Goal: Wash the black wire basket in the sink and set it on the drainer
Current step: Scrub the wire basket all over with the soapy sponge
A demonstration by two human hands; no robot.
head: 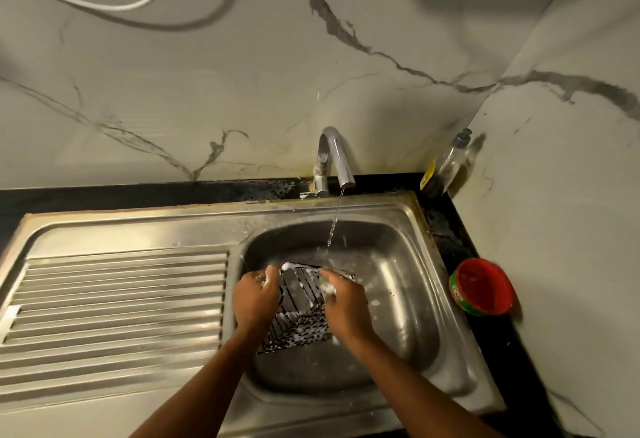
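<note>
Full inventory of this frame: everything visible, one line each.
wire basket: one, black, sudsy, in the sink bowl
scrub pad: one, greenish, on the basket
sink: one, steel, bowl at right
drainer: one, steel, ribbed, left of the bowl
tap: one, chrome, behind the bowl, running thinly
bottle: one, clear, grey pump, back right corner
tub: one, red inside, counter right of the sink
cable: one, white, wall top left
left hand: grips the basket's left edge
right hand: holds the pad against the basket
</note>
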